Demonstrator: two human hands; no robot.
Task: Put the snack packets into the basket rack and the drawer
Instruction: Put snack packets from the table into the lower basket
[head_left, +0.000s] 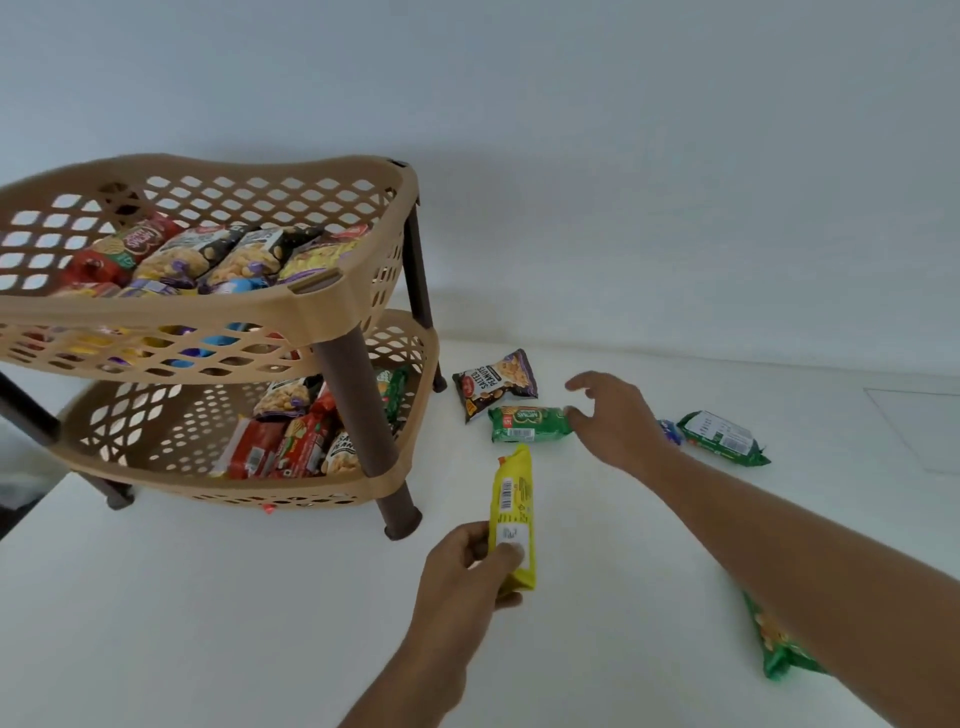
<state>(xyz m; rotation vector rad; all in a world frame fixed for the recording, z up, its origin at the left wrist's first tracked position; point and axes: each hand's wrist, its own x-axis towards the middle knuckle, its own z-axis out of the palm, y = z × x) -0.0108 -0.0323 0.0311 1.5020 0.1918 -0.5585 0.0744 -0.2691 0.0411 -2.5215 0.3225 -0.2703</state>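
A beige two-tier basket rack (311, 306) with brown legs stands at the left on a white surface, and both tiers hold several snack packets. My left hand (467, 571) grips the lower end of a long yellow packet (511, 499), held upright in front of the rack. My right hand (613, 415) reaches forward with fingers spread, its thumb touching the right end of a green biscuit packet (527, 423) lying flat. A black salted peanuts packet (493, 382) lies just behind the green one.
Another green packet (724, 439) lies to the right with a small blue packet (671, 431) beside it. A further green packet (779, 649) shows under my right forearm. A white wall rises behind the surface. No drawer is in view.
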